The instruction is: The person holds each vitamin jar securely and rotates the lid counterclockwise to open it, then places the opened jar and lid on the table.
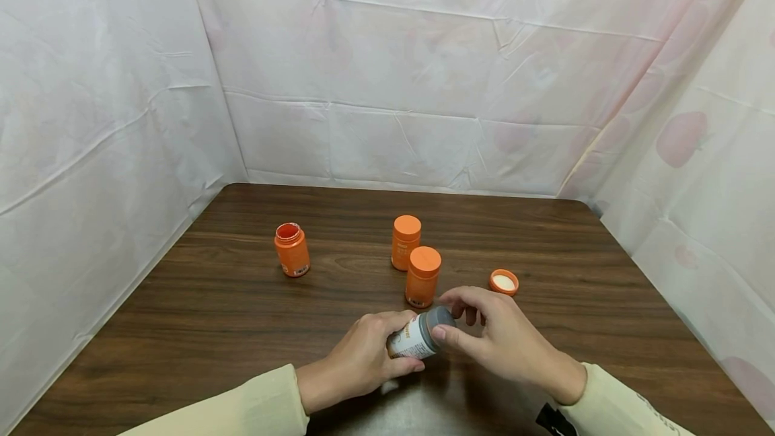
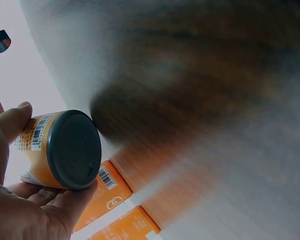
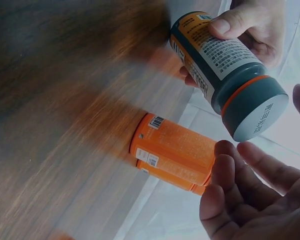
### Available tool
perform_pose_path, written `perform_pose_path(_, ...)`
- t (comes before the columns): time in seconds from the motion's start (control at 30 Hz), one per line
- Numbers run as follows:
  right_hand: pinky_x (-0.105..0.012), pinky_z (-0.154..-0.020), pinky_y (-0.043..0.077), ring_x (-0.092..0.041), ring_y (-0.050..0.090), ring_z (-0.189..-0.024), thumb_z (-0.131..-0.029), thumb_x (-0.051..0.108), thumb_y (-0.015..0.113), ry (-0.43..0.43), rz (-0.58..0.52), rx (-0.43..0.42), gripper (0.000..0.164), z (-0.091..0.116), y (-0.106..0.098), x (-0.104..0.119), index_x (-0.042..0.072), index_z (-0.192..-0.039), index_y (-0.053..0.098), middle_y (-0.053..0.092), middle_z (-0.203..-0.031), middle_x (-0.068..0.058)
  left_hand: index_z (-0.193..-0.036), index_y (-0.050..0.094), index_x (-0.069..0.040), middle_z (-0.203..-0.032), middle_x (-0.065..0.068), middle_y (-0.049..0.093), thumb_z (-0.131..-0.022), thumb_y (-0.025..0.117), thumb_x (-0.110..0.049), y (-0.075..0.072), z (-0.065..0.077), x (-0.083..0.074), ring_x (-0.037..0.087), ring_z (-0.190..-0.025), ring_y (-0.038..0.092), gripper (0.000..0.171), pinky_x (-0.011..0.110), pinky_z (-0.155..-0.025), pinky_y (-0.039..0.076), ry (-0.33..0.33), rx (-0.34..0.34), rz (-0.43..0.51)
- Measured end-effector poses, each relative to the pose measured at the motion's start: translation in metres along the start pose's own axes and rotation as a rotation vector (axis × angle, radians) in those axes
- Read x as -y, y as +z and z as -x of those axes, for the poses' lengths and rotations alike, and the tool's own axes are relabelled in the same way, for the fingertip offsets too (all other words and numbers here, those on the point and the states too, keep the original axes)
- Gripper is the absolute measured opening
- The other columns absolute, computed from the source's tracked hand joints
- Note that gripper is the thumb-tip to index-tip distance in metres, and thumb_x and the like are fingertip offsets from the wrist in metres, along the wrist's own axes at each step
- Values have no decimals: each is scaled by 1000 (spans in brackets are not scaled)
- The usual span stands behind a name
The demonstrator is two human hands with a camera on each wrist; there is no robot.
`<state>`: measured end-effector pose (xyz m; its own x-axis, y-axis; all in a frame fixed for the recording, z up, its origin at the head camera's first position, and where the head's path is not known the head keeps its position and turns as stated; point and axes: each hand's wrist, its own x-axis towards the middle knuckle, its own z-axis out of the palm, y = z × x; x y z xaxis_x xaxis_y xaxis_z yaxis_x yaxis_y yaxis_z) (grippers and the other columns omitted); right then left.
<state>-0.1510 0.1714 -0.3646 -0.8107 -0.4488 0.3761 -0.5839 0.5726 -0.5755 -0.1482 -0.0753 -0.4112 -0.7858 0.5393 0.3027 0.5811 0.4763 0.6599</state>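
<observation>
My left hand (image 1: 366, 355) grips a dark grey-green supplement bottle (image 1: 409, 340) with a white and orange label, tilted above the table. Its grey cap (image 3: 257, 107) is on, with an orange ring showing under the cap's edge in the right wrist view. Around that cap my right hand (image 1: 505, 338) is spread, thumb on the near side and fingertips on the far side. The right wrist view has the fingers (image 3: 225, 170) just off the cap and the thumb apart from it. In the left wrist view the bottle's dark base (image 2: 75, 150) faces the camera.
Two capped orange bottles (image 1: 423, 278) (image 1: 406, 243) stand just beyond the hands. An uncapped orange bottle (image 1: 293, 252) stands at the left, and an orange cap (image 1: 504, 282) lies inside-up at the right. White curtains (image 1: 387, 73) enclose the brown wooden table (image 1: 200, 328).
</observation>
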Motion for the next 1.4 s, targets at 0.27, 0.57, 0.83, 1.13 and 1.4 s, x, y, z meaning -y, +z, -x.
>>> perform_pose_path(0.27, -23, -53, 45, -5, 52, -61, -92, 46, 76, 54, -12, 66, 31, -2, -1, 0, 19, -104, 71, 58, -75, 13, -114, 68, -27, -97, -13, 66, -81, 90, -24, 0, 0, -1, 0, -81, 60, 41, 19, -70, 50, -4, 2, -6)
perform_pose_path(0.57, -23, -54, 45, -4, 51, -62, -92, 49, 75, 78, -22, 104, 34, -4, -2, 0, 17, -104, 71, 58, -75, 13, -111, 68, -27, -95, -13, 65, -80, 91, -22, 0, 0, -1, 0, -80, 60, 39, 18, -69, 50, 0, 2, -8)
perform_pose_path(0.83, -24, -58, 47, -13, 57, -68, -89, 48, 79, 63, -37, 141, 32, -4, -6, 0, 24, -108, 70, 62, -82, 11, -113, 68, -27, -98, -13, 66, -80, 90, -22, 0, 0, -2, 0, -82, 60, 40, 18, -70, 50, 1, 4, -1)
perform_pose_path(1.13, -29, -68, 49, -15, 58, -80, -82, 28, 88, -46, -12, 138, 39, -4, -10, 1, 28, -116, 69, 64, -91, 11, -111, 68, -27, -97, -12, 66, -80, 90, -22, -1, 0, -2, 0, -81, 60, 38, 19, -70, 50, -7, 11, 4)
perform_pose_path(1.4, -30, -70, 49, -12, 56, -82, -73, 13, 92, -117, -9, 121, 53, -4, -13, 3, 25, -119, 68, 64, -96, 15, -113, 68, -27, -97, -12, 66, -80, 91, -23, 0, 0, -1, 0, -81, 60, 40, 19, -71, 50, -4, 2, 1)
